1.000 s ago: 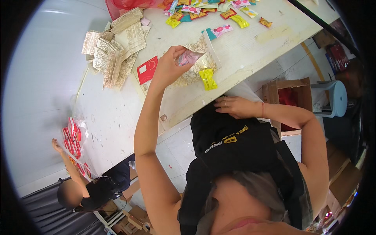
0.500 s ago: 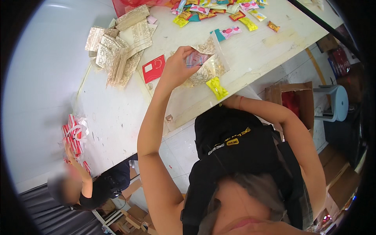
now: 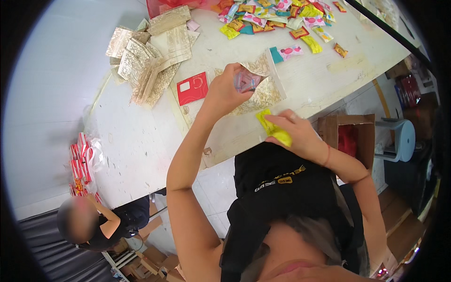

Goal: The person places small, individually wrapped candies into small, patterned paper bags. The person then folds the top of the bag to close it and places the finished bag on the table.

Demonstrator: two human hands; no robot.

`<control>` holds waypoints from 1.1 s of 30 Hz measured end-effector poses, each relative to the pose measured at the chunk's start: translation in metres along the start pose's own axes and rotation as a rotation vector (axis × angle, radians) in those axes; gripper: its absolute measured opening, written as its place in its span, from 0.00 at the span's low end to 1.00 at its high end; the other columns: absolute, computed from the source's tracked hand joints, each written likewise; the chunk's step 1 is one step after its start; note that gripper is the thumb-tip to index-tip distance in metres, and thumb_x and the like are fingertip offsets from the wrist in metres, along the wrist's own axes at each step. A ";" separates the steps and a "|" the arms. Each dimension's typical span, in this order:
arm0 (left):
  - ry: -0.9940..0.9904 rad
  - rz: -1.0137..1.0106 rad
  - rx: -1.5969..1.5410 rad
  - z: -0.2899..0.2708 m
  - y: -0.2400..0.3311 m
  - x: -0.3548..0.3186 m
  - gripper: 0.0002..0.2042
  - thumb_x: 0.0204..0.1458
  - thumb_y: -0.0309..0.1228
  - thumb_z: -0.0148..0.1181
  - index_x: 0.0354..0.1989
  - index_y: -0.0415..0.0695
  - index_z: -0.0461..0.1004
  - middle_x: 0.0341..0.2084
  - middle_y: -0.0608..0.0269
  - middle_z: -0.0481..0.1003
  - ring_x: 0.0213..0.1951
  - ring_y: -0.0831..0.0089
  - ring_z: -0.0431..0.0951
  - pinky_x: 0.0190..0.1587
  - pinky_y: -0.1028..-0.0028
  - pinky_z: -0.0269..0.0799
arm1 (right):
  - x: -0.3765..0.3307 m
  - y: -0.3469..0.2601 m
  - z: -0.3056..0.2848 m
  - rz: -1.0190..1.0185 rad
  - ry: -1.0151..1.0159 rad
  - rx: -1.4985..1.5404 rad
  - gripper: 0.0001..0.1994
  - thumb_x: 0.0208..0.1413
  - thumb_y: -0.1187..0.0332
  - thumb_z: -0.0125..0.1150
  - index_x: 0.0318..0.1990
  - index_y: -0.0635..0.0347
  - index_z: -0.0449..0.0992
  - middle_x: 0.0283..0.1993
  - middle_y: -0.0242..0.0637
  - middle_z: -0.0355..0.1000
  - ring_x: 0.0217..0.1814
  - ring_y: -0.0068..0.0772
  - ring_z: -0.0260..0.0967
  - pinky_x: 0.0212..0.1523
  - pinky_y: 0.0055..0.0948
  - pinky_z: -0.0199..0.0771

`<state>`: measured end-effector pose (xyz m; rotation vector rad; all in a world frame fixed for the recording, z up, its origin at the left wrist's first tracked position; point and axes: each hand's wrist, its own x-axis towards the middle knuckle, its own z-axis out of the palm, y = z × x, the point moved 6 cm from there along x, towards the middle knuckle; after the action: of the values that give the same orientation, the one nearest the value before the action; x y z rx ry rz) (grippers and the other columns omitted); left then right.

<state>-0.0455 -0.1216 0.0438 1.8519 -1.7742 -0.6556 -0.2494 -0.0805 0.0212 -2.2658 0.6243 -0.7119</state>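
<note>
My left hand (image 3: pixel 228 91) is closed on a white-and-gold patterned bag (image 3: pixel 267 94) lying on the table, its fingers at the bag's opening. Inside that opening shows a clear wrapping with pink and bluish contents (image 3: pixel 246 81); its kind I cannot make out. At the table's front edge, my right hand (image 3: pixel 300 136) pinches a yellow wrapped packet (image 3: pixel 282 136), just nearer me than the bag. A red card with a white square (image 3: pixel 192 89) lies left of my left hand. Beyond the bag are a teal packet (image 3: pixel 276 55) and a pink-dotted white packet (image 3: pixel 291 52).
Flat patterned bags (image 3: pixel 150 61) are heaped at the far left of the table. Many colourful wrapped sweets (image 3: pixel 277 16) lie at the far side. Another person (image 3: pixel 112 223) handles red-and-white packs (image 3: pixel 81 162) at left. A cardboard box (image 3: pixel 345 123) and pale blue stool (image 3: pixel 405 138) stand right.
My right hand has come up from below the table's edge and taken hold of the yellow packet there. My left hand stays at the bag's opening. The other person has leaned over.
</note>
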 end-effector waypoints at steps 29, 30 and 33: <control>-0.066 0.081 -0.161 0.002 0.003 0.012 0.32 0.37 0.35 0.74 0.51 0.40 0.65 0.41 0.46 0.77 0.44 0.49 0.78 0.44 0.59 0.74 | 0.152 0.019 -0.024 -0.212 -0.120 0.038 0.11 0.56 0.66 0.62 0.34 0.64 0.69 0.32 0.44 0.70 0.38 0.48 0.69 0.38 0.39 0.68; -0.023 0.120 -0.145 0.002 0.000 0.011 0.32 0.36 0.35 0.74 0.51 0.40 0.65 0.42 0.46 0.77 0.44 0.49 0.78 0.44 0.60 0.74 | 0.155 0.029 -0.032 -0.075 -0.069 0.117 0.11 0.57 0.65 0.62 0.34 0.64 0.69 0.32 0.44 0.69 0.37 0.47 0.69 0.38 0.39 0.68; 0.009 0.135 -0.107 0.004 0.000 0.011 0.33 0.37 0.35 0.74 0.52 0.41 0.65 0.43 0.47 0.77 0.45 0.50 0.78 0.44 0.61 0.74 | 0.155 0.036 -0.053 0.034 0.143 0.139 0.13 0.59 0.63 0.61 0.36 0.64 0.67 0.34 0.44 0.67 0.38 0.46 0.68 0.39 0.39 0.68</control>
<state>-0.0472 -0.1323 0.0406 1.6459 -1.8041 -0.6754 -0.1773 -0.2213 0.0771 -2.0861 0.6578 -0.8791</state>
